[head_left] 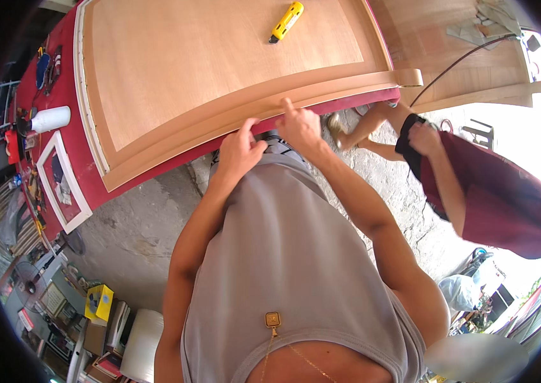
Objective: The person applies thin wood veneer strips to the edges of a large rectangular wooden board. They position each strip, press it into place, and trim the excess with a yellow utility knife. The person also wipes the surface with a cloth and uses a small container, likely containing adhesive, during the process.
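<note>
A large wooden panel (219, 57) lies on a red-covered table (85, 150). Brown tape (251, 105) runs along its near edge, and the tape roll (410, 78) sits at the right end of that strip. With its index finger stretched out, my right hand (300, 129) touches the tape near the middle of the edge. My left hand (240, 155) is just left of it at the same edge, thumb and fingers apart, holding nothing I can see. Toward the far side of the panel rests a yellow, stick-shaped tool (286, 23) with a black end.
On the table's left lie a white bottle (51, 119), a small white frame (66, 185) and hand tools (53, 70). To my right stands another person in a maroon shirt (506, 204), near a second wooden panel (474, 92). A yellow box (99, 302) is at lower left.
</note>
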